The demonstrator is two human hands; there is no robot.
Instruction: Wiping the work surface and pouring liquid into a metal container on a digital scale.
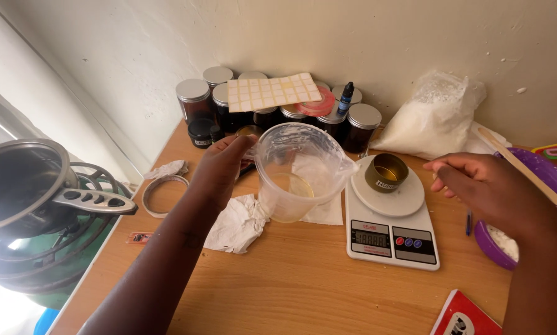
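Two bare forearms, no sleeves, no rings

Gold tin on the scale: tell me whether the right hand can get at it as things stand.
Probably yes. The right hand hovers open just beside the gold tin on the scale, with nothing between them; the jug's spout sits on the tin's far side.
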